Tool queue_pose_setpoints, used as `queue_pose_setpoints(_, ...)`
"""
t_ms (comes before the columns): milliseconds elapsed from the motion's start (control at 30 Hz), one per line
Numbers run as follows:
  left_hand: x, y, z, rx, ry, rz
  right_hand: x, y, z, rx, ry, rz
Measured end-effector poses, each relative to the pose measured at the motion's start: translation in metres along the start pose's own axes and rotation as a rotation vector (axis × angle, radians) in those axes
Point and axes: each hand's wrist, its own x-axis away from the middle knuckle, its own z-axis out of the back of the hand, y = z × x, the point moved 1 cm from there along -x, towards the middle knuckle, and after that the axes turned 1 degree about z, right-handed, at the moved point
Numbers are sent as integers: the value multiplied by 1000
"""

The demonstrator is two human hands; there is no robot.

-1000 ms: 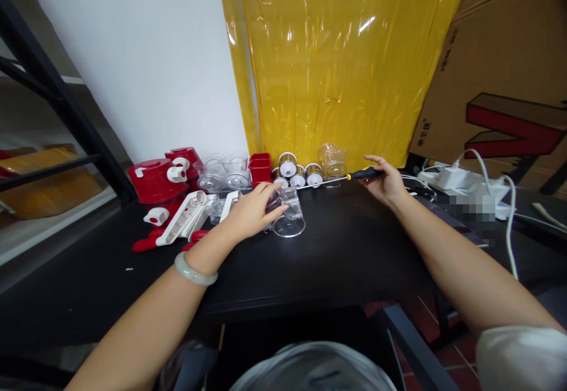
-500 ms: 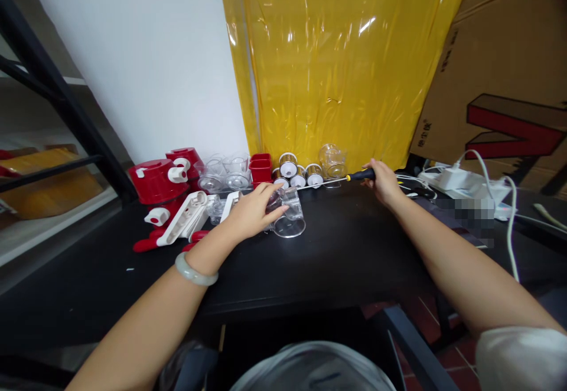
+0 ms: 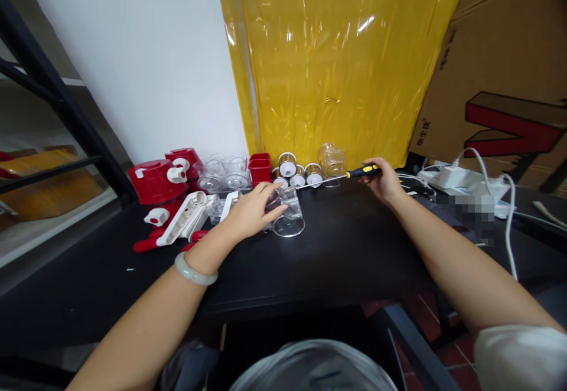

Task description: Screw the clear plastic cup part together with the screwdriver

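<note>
My left hand [image 3: 254, 209] is closed around a clear plastic part [image 3: 290, 217] with a round wide rim, lying on its side on the black table. In my right hand [image 3: 384, 183] is a screwdriver [image 3: 364, 170] with a black and yellow handle, held level. Its long metal shaft runs leftward to the clear part at my left hand; I cannot tell exactly where the tip sits. Close by the left hand lie white handle-like arms [image 3: 188, 217] with red ends. Just behind are a red container [image 3: 260, 168] and several white-ended drums [image 3: 313, 173] with a perforated gold surface.
Red housings [image 3: 155, 181] with white knobs stand at the left, beside clear cups [image 3: 237, 172]. Another clear part [image 3: 332, 159] stands by the yellow plastic sheet [image 3: 354, 72]. White power strips and cables [image 3: 469, 181] lie right, below a cardboard box [image 3: 496, 72].
The screwdriver handle has turned in my right hand, showing more yellow, and the fingers have loosened and shifted slightly right. My left hand and the clear part stay put.
</note>
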Motion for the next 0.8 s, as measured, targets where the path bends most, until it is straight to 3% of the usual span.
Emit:
queue_pose_setpoints(167, 0, 0, 0, 3, -1, 0, -2, 3, 0, 107, 15, 23)
queue_pose_setpoints(467, 0, 0, 0, 10, -2, 4, 2, -2, -1, -88, -6, -65)
queue_pose_setpoints(800, 0, 0, 0, 6, -2, 5, -2, 4, 2, 39, -34, -21)
